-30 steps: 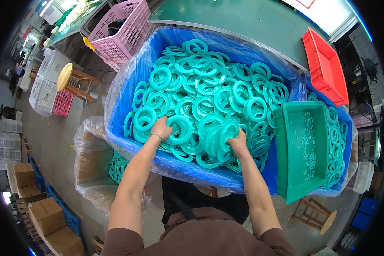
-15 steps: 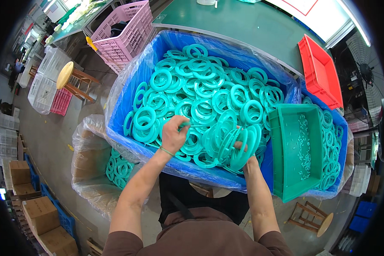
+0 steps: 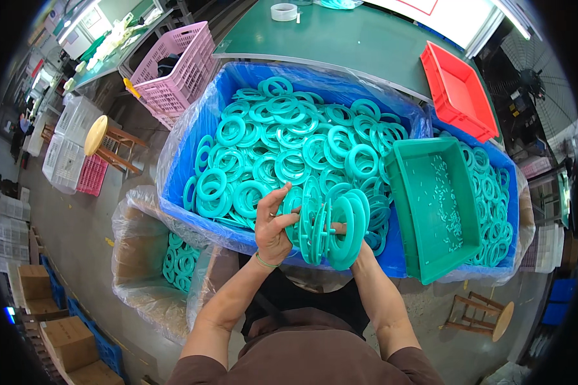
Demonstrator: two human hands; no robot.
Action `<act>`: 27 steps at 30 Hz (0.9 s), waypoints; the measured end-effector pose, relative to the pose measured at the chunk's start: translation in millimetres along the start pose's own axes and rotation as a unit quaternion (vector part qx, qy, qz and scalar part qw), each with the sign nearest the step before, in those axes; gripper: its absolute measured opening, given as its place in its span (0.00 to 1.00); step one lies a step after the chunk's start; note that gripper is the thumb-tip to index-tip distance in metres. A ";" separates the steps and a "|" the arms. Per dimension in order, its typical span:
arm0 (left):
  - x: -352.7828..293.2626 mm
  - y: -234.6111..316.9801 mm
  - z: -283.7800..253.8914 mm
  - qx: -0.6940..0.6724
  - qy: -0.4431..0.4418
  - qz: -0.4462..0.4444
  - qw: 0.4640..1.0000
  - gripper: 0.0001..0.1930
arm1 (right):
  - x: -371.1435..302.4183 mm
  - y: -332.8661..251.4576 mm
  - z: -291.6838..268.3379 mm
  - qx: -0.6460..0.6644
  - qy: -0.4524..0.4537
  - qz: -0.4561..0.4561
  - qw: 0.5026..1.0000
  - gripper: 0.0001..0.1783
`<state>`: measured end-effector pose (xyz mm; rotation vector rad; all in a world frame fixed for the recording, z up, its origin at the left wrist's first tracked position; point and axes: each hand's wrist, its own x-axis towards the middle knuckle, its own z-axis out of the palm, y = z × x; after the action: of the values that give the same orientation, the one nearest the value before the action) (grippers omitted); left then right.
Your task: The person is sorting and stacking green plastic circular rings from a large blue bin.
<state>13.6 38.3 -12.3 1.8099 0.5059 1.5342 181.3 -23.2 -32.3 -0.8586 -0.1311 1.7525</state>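
Observation:
Several teal plastic rings hang bunched on my right hand, whose fingers pass through their holes. The rings fan out on edge, with small nubs showing on some rims. To the left of the bunch, my left hand grips the edge of its outermost ring, fingers partly hidden behind it. Both hands are over the near edge of a large blue bin lined with clear plastic. A deep heap of matching rings fills that bin.
A green tray holding small pale bits rests across the bins at right, above more rings. Behind stand a red tray, a green table and a pink crate. A plastic-lined box stands lower left.
My right hand has drawn the bunch of rings nearer and slightly left. My left hand has come down and right, from above the heap to the bunch. The view has shifted slightly.

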 end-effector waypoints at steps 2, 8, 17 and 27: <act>-4.4 3.7 8.2 -0.010 0.019 -0.014 1.000 0.14 | -5.2 1.3 0.4 -0.002 -0.004 0.003 1.000 0.19; -25.1 9.5 1.0 -0.305 0.092 -0.326 0.890 0.24 | -16.9 -12.9 -1.8 -0.093 -0.009 -0.052 0.994 0.20; -10.2 12.0 -0.6 -0.208 -0.134 -0.449 0.858 0.23 | -14.0 -18.7 4.0 -0.375 0.111 -0.125 0.912 0.33; -30.8 -4.6 16.1 -0.546 0.041 -0.529 0.649 0.27 | 0.4 -18.8 4.7 -0.443 0.176 -0.150 0.866 0.33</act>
<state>23.0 16.0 -37.7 0.2767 0.3860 0.6885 193.3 -14.4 -19.8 -1.6982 -0.8264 1.1680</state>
